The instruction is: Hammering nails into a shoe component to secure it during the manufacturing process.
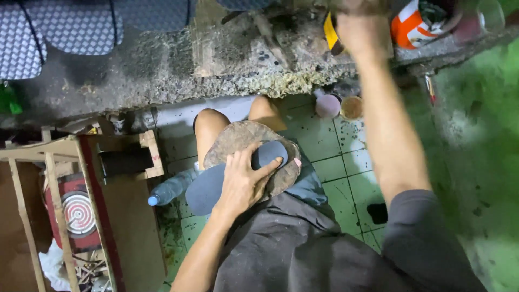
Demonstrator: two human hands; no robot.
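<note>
Left hand (244, 181): palm down, fingers spread flat on a dark grey shoe sole (216, 181); the grip is wide and pressing, not closed around anything; the sole lies lengthwise across a round, worn brown block (281, 176) that rests on the person's lap, its toe end pointing toward the counter and its heel end jutting past the block's near-left edge.

Right hand (361, 24): arm stretched up and away to the grimy counter (162, 70) at the top of the view; the hand is blurred and partly cut by the frame edge; it sits just beside a yellow and black object (331, 31); whether the grip is closed on it cannot be told.

Counter: rough, crusted with dried residue along its front edge; an orange and white container (413, 27) stands at the right end, near the right hand.

Floor: green tiles (330, 148), stained; a pink lid (327, 105) and a small tin of brownish paste (352, 107) sit side by side below the counter edge; a clear plastic bottle with a blue cap (170, 189) lies on its side beside the left knee.

Left of the person: a wooden frame rack (51, 157) with a red object bearing a spiral disc (77, 213) inside it.
</note>
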